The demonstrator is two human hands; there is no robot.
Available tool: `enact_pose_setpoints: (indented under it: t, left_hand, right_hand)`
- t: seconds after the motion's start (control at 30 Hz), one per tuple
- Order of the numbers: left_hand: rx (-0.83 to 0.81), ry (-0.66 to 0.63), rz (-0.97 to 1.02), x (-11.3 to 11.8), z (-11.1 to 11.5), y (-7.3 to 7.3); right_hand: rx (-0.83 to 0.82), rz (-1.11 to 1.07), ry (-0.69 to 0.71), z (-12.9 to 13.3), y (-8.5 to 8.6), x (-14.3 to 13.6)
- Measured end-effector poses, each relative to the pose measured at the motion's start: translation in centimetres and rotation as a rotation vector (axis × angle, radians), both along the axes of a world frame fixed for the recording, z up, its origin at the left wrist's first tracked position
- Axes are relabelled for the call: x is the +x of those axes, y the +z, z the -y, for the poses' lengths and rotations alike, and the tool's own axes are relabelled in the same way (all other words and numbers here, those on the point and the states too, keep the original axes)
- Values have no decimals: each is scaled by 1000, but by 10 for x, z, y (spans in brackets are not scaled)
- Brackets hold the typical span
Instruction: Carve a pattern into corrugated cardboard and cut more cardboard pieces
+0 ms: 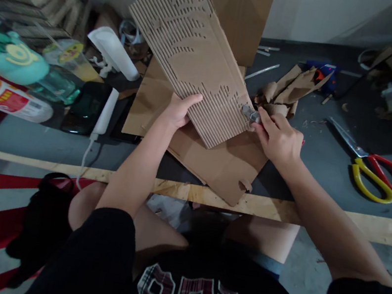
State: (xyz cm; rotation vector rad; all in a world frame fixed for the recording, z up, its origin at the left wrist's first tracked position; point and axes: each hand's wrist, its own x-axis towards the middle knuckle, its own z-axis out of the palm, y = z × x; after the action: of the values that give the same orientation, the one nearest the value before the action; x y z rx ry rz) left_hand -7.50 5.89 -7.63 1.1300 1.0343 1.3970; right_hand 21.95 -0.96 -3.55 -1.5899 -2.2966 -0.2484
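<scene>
My left hand (182,109) grips the lower left edge of a corrugated cardboard piece (209,69), thumb on its face and fingers behind. The piece is tilted, with its ridges bare in places and smooth paper on a patch in the middle. My right hand (278,135) is closed around a small grey metal tool (251,114), whose tip touches the ridges near the lower right edge. A bit of red shows past the hand; the rest of the tool is hidden in my fingers. Under the piece lies a flat cardboard sheet (219,166).
Red-and-yellow scissors (376,169) lie at the right. Torn cardboard scraps (288,89) and a blue glue gun (322,75) are behind my right hand. Bottles (9,95), a phone (85,108) and a white power strip (106,112) sit left. A wooden strip (272,208) edges the table.
</scene>
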Motion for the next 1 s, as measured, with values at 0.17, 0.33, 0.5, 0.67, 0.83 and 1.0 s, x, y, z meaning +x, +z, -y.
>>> enact_pose_setpoints:
  t: [0.17, 0.33, 0.5, 0.67, 0.83, 1.0]
  left_hand:
    - [42, 27, 19, 5, 2, 0]
    - [14, 61, 55, 9, 3, 2]
    - [-36, 68, 63, 7, 1, 1]
    - [9, -14, 92, -3, -1, 1]
    - [-3, -101, 109, -13, -1, -3]
    - [10, -33, 89, -13, -5, -8]
  right_hand:
    - [11, 2, -25, -7, 1, 2]
    - [11, -25, -16, -9, 2, 3]
    - [27, -8, -12, -8, 3, 3]
    - [90, 14, 29, -10, -1, 7]
    - [239, -3, 128, -16, -12, 21]
    - [308, -11, 245, -11, -10, 22]
